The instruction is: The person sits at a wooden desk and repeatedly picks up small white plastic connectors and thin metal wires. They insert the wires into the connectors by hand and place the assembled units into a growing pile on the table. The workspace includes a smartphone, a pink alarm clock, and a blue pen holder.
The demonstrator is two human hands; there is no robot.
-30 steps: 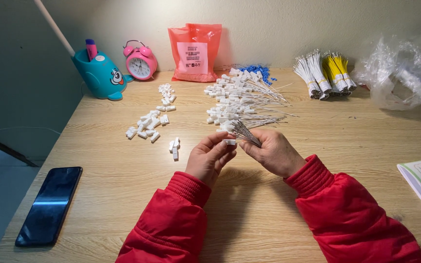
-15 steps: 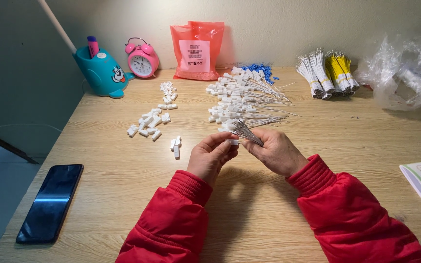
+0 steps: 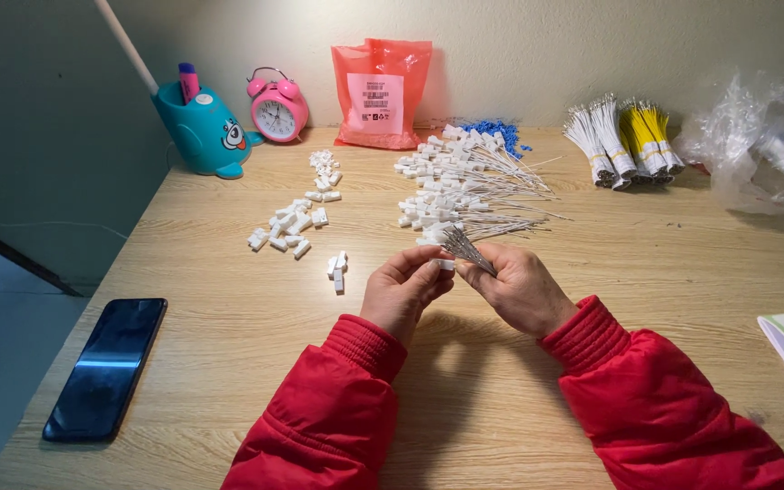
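Pinched between the fingers of the left hand [image 3: 406,290] was a small white plug [image 3: 445,265], while the right hand [image 3: 521,289] gripped a bunch of thin wires [image 3: 461,245]
Both hands met above the wooden table [image 3: 229,363], just in front of a pile of finished wired plugs [image 3: 465,186]; loose white plugs [image 3: 292,227] lay to the left, a dark phone [image 3: 106,367] sat near the table's left edge, and a pink clock [image 3: 276,107] stood at the back

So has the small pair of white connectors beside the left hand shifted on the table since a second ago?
No. The pair of white connectors lies at the same spot, just right of the loose connector pile and left of the left hand.
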